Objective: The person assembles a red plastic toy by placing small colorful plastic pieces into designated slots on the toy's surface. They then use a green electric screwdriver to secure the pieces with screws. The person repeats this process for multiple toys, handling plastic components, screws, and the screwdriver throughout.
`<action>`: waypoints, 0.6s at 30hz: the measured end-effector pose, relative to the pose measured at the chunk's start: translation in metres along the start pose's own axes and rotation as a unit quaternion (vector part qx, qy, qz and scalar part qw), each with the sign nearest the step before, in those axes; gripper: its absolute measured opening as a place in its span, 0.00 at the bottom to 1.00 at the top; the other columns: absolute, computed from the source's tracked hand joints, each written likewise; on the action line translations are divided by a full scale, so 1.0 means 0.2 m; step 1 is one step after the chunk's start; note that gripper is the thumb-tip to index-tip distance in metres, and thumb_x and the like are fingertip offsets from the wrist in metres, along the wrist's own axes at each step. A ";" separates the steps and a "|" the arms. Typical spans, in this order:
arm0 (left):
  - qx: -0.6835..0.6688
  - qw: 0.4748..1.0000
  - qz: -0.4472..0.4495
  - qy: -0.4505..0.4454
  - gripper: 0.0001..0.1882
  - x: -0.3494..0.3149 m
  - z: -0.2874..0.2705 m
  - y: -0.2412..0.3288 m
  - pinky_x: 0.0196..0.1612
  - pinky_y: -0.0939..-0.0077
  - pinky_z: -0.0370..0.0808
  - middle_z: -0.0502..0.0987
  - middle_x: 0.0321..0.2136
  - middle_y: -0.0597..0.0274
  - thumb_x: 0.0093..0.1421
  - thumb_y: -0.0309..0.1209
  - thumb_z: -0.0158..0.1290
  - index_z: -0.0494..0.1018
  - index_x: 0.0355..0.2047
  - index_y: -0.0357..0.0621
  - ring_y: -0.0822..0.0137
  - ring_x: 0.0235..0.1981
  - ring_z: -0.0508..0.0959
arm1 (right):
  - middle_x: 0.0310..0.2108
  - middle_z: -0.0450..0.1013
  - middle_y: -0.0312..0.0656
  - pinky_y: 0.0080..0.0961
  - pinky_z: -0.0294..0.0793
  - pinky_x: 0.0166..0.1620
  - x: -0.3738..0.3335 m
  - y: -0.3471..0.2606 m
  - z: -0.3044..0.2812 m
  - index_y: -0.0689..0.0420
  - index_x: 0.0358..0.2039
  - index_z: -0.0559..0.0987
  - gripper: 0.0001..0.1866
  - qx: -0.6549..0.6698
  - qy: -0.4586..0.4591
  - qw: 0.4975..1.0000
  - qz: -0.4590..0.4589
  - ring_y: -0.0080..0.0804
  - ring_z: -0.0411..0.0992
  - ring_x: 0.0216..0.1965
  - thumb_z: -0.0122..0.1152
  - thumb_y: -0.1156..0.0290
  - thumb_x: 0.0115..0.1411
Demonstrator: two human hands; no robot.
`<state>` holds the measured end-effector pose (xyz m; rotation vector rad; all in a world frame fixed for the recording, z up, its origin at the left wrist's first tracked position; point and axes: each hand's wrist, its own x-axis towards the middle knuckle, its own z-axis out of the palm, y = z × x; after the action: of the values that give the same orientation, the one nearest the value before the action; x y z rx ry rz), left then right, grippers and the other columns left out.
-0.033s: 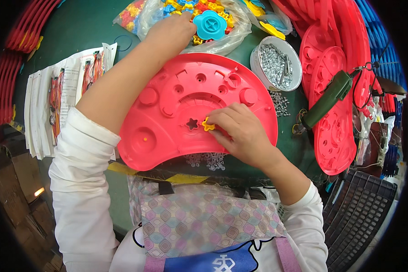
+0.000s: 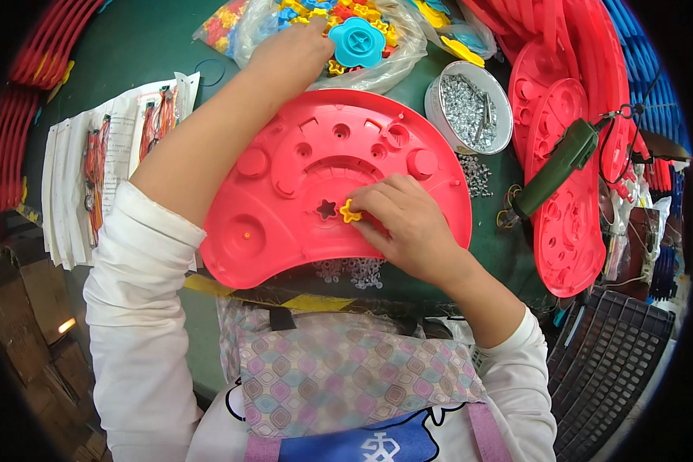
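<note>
A curved red plastic panel (image 2: 285, 231) lies in front of me, with moulded rings, posts and a star-shaped hole (image 2: 326, 209) near its middle. My right hand (image 2: 408, 223) pinches a yellow star-shaped plastic ring (image 2: 350, 210) between thumb and fingers, just right of that hole and apart from it. At the far side, my left hand (image 2: 292, 58) reaches into an open clear bag (image 2: 400, 65) of small red, yellow and blue plastic pieces. Its fingertips are mostly hidden among them. Beside it, on top of the pieces, rests a blue flower-shaped part (image 2: 356, 42).
Right of the panel stands a white bowl (image 2: 443, 127) of screws, with loose screws (image 2: 476, 175) below it. A green electric screwdriver (image 2: 558, 169) hangs near stacked red panels (image 2: 570, 254). Wired parts (image 2: 96, 177) lie on papers at left. Small clear pieces (image 2: 362, 273) sit at the near edge.
My right hand has shifted slightly left with the yellow star ring, closer to the star-shaped hole. My left hand stays at the bag.
</note>
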<state>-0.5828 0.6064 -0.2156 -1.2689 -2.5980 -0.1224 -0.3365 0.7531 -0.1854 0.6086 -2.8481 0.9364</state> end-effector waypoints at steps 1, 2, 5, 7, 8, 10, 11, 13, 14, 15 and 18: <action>-0.001 1.000 0.005 0.006 0.07 0.00 -0.01 0.00 0.46 0.59 0.83 0.77 0.46 0.51 0.58 0.21 0.57 0.82 0.36 0.40 0.53 0.45 0.83 | 0.40 0.76 0.38 0.35 0.70 0.43 0.00 -0.01 0.00 0.55 0.39 0.77 0.15 -0.023 -0.002 1.000 -0.005 0.39 0.71 0.40 0.71 0.77 0.51; -0.001 1.000 0.010 0.012 0.07 0.00 -0.01 0.00 0.47 0.60 0.82 0.77 0.45 0.51 0.58 0.21 0.57 0.82 0.37 0.40 0.53 0.45 0.83 | 0.39 0.75 0.38 0.35 0.70 0.43 0.00 -0.01 0.00 0.55 0.39 0.77 0.15 -0.045 -0.003 0.999 -0.010 0.40 0.71 0.40 0.71 0.76 0.51; -0.024 1.000 -0.004 -0.010 0.09 -0.02 -0.02 -0.05 0.49 0.60 0.80 0.77 0.44 0.51 0.59 0.21 0.57 0.79 0.40 0.39 0.51 0.46 0.81 | 0.36 0.73 0.39 0.36 0.70 0.43 0.01 -0.02 0.02 0.56 0.38 0.77 0.15 -0.088 0.001 0.996 -0.007 0.41 0.70 0.40 0.72 0.75 0.51; -0.080 0.996 -0.017 0.026 0.10 -0.01 -0.06 -0.02 0.49 0.60 0.78 0.77 0.42 0.51 0.58 0.22 0.58 0.77 0.41 0.39 0.51 0.46 0.80 | 0.35 0.71 0.40 0.37 0.71 0.43 0.01 -0.03 0.02 0.56 0.37 0.76 0.15 -0.101 0.002 0.995 0.014 0.42 0.69 0.40 0.72 0.74 0.50; -0.122 0.989 -0.026 0.074 0.10 -0.03 -0.07 0.00 0.48 0.61 0.78 0.77 0.40 0.51 0.58 0.23 0.59 0.76 0.41 0.38 0.51 0.45 0.80 | 0.34 0.70 0.40 0.37 0.71 0.44 0.02 -0.04 0.02 0.56 0.37 0.76 0.15 -0.102 -0.003 0.995 0.025 0.42 0.69 0.40 0.73 0.74 0.50; -0.215 0.970 -0.012 0.110 0.10 -0.11 -0.21 0.09 0.46 0.62 0.78 0.78 0.37 0.51 0.56 0.24 0.61 0.75 0.39 0.37 0.52 0.41 0.80 | 0.34 0.70 0.40 0.37 0.71 0.44 0.01 -0.05 0.01 0.56 0.37 0.77 0.15 -0.099 0.001 0.995 0.033 0.42 0.69 0.39 0.73 0.74 0.50; -0.268 0.958 0.009 0.100 0.11 -0.20 -0.29 0.17 0.45 0.62 0.78 0.78 0.35 0.52 0.55 0.24 0.63 0.75 0.37 0.37 0.52 0.39 0.80 | 0.35 0.71 0.40 0.37 0.71 0.44 0.01 -0.05 -0.01 0.56 0.37 0.77 0.14 -0.100 0.008 0.995 0.028 0.42 0.69 0.39 0.72 0.74 0.50; -0.359 0.930 0.077 0.023 0.11 -0.43 -0.36 0.27 0.43 0.63 0.78 0.76 0.36 0.53 0.53 0.23 0.63 0.74 0.35 0.37 0.54 0.38 0.79 | 0.36 0.72 0.40 0.36 0.72 0.43 -0.01 -0.04 0.00 0.57 0.37 0.78 0.14 -0.092 0.017 0.996 0.006 0.41 0.70 0.38 0.72 0.74 0.50; -0.381 0.921 0.076 -0.010 0.09 -0.54 -0.36 0.34 0.43 0.62 0.77 0.74 0.35 0.53 0.55 0.24 0.61 0.73 0.34 0.37 0.53 0.38 0.78 | 0.37 0.73 0.40 0.36 0.72 0.42 -0.03 -0.03 0.02 0.57 0.37 0.79 0.14 -0.083 0.018 0.996 -0.005 0.41 0.70 0.38 0.72 0.74 0.51; -0.401 0.912 0.071 -0.044 0.08 -0.63 -0.34 0.39 0.43 0.61 0.76 0.72 0.35 0.52 0.56 0.25 0.59 0.72 0.33 0.36 0.52 0.38 0.77 | 0.38 0.73 0.40 0.35 0.73 0.42 -0.05 -0.03 0.04 0.57 0.38 0.79 0.14 -0.073 0.019 0.997 -0.019 0.41 0.71 0.37 0.72 0.74 0.51; -0.364 0.928 0.075 -0.020 0.08 -0.73 -0.30 0.45 0.43 0.61 0.76 0.71 0.35 0.53 0.55 0.24 0.60 0.72 0.32 0.36 0.53 0.38 0.76 | 0.38 0.74 0.39 0.34 0.73 0.41 -0.03 -0.02 0.01 0.56 0.36 0.80 0.12 -0.079 0.069 0.994 -0.039 0.39 0.71 0.36 0.72 0.72 0.51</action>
<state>-0.4141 0.5384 -0.1975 -1.6850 -2.5518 -1.1276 -0.3294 0.7519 -0.1860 0.6076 -2.7201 0.7044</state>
